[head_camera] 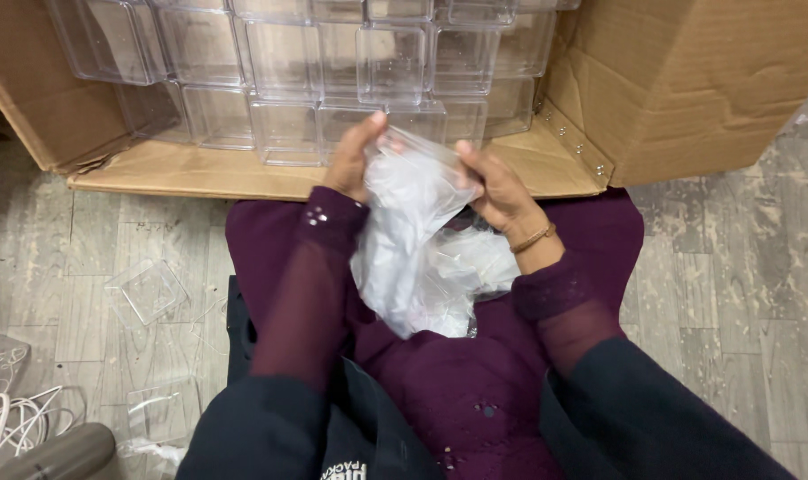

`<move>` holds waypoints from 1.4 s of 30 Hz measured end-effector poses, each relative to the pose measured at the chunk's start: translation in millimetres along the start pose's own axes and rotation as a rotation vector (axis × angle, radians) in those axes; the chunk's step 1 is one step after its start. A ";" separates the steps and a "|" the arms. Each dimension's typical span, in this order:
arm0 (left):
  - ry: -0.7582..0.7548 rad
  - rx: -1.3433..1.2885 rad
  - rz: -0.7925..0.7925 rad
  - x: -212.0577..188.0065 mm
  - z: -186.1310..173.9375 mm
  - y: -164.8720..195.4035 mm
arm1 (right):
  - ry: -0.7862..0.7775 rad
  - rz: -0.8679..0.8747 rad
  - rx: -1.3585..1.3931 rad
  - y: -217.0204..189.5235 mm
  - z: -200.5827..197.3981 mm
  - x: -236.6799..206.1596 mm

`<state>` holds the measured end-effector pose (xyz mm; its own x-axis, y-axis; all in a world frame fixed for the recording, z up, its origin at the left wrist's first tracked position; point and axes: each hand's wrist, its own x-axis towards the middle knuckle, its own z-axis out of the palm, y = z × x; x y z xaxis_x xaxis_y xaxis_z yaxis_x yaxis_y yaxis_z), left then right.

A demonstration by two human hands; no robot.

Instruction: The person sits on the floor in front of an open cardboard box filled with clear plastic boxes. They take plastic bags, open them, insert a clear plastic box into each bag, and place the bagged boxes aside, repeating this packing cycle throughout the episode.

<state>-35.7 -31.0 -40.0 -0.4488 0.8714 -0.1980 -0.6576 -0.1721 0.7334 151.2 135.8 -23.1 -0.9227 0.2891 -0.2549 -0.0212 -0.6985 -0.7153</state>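
Note:
A bundle of clear plastic bags (pixel 413 240) rests on my lap over a dark purple garment (pixel 457 391). My left hand (pixel 355 160) grips the upper left edge of the top bag. My right hand (pixel 502 191) grips its upper right edge, with a thin bracelet on that wrist. Both hands hold the bag up in front of an open cardboard box (pixel 688 80) lying on its side. Stacked inside the box are several clear plastic boxes (pixel 333 71).
A loose clear plastic box (pixel 146 292) lies on the grey wood-look floor at my left, with another clear piece (pixel 162 411) nearer me. White cord (pixel 12 422) and a grey cylinder (pixel 61 453) sit at the bottom left corner.

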 end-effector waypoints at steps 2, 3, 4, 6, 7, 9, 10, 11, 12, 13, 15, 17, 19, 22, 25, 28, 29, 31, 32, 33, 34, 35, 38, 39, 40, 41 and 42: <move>0.066 -0.006 -0.004 2.4 -12.4 8.2 | -0.099 -0.125 0.201 -5.7 -7.1 2.4; -0.007 0.231 0.040 6.9 -16.2 8.8 | -0.067 -0.215 0.204 -9.6 -9.7 5.9; -0.080 0.471 0.084 12.6 -20.1 10.3 | -0.037 -0.306 0.209 -15.7 -12.2 12.2; -0.094 0.858 0.291 25.4 -25.6 13.0 | 0.020 -0.356 0.136 -24.6 -14.1 31.1; -0.035 0.998 0.457 33.3 -24.6 12.1 | 0.051 -0.315 0.054 -28.3 -15.0 41.8; 0.179 1.286 0.556 42.6 -19.1 5.6 | 0.133 -0.358 -0.303 -28.9 -14.5 65.9; 0.338 1.430 0.479 45.9 -14.0 0.4 | 0.184 -0.440 -0.578 -23.6 -12.1 76.8; 0.499 1.567 0.388 46.5 -9.1 -5.5 | 0.235 -0.515 -0.854 -17.6 -10.8 82.4; 0.524 1.611 0.342 46.2 -4.2 -11.0 | 0.294 -0.466 -0.964 -11.1 -10.0 83.9; 0.549 1.654 0.300 46.2 0.8 -15.3 | 0.352 -0.420 -1.075 -3.9 -8.2 82.8; 0.551 1.661 0.311 44.0 5.1 -15.1 | 0.416 -0.369 -1.193 4.4 -5.5 73.1; 0.507 1.582 0.415 38.7 7.6 -10.1 | 0.426 -0.362 -1.214 4.6 -4.3 56.6; 0.423 1.239 0.329 34.0 10.6 -1.4 | 0.374 -0.597 -1.243 -0.8 -5.5 40.1; 0.277 1.118 0.256 19.4 9.5 12.7 | 0.345 -0.587 -1.276 -8.6 -15.2 24.0; 0.238 1.038 0.183 13.0 6.0 13.9 | 0.314 -0.296 -0.857 -14.7 -36.2 24.8; 0.159 0.879 0.144 21.8 -10.2 9.0 | 0.172 -0.108 -0.472 -18.0 -61.5 37.1; 0.116 0.820 0.136 25.0 -16.9 3.7 | 0.113 -0.069 -0.389 -16.2 -69.4 38.2; 0.098 0.810 0.058 27.8 -29.5 -9.5 | 0.110 0.051 -0.444 -4.7 -80.4 37.8; 0.092 0.806 0.019 28.7 -34.6 -13.5 | 0.108 0.112 -0.471 1.7 -83.8 36.9; 0.120 1.015 0.012 24.7 -37.9 -19.0 | 0.132 0.053 -0.476 10.8 -85.9 31.0; 0.147 1.225 0.005 16.8 -38.6 -24.8 | 0.156 -0.006 -0.482 19.8 -86.0 24.2; 0.175 1.434 -0.001 9.8 -36.1 -27.3 | 0.179 -0.066 -0.488 22.4 -84.6 21.6; 0.328 1.417 0.068 -2.6 -13.3 -15.0 | -0.275 -0.255 -0.802 12.8 -68.0 16.5; 0.326 1.375 0.219 -8.8 -2.0 -10.2 | -0.273 -0.121 -0.484 7.4 -58.6 9.0; 0.323 1.330 0.378 -10.4 9.5 -1.8 | -0.269 0.003 -0.167 -3.4 -47.9 3.2; 0.321 1.281 0.541 -9.5 19.9 8.7 | -0.264 0.124 0.147 -13.1 -33.4 0.1; 0.327 1.281 0.557 -8.9 28.8 17.3 | -0.322 0.136 0.149 -15.5 -15.2 -2.1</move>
<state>-25.6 -28.5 -6.8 -0.6943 0.6560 0.2959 0.5563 0.2284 0.7990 159.3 155.9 -21.4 -0.9941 -0.0167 -0.1068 0.0760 -0.8106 -0.5807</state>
